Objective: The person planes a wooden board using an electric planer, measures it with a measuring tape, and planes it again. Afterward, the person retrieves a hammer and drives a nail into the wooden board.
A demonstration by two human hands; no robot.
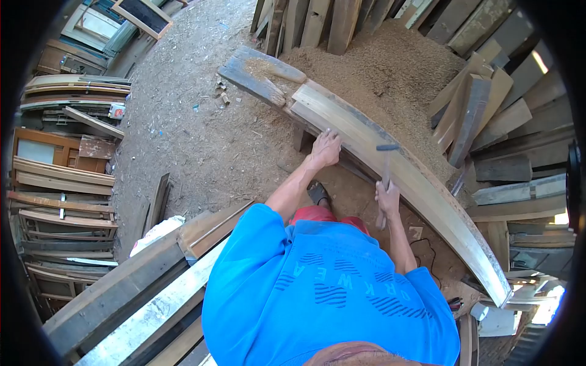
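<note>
A long pale wooden board (390, 165) lies on a weathered workbench (256, 85) in front of me. My left hand (327, 148) is at the board's near edge, its fingers curled against it; the thumb side is partly hidden. In my right hand (387, 199) is a hammer (386, 163), gripped by the handle with its dark head up over the board. The hammer head appears above the wood, and I cannot tell whether it touches.
Sawdust (384, 73) is heaped beyond the bench, with upright planks (348, 24) behind it. Stacked boards (67, 201) line the left side. Thick beams (134, 287) lie close at my lower left. A dark cord (432, 256) runs on the ground at right.
</note>
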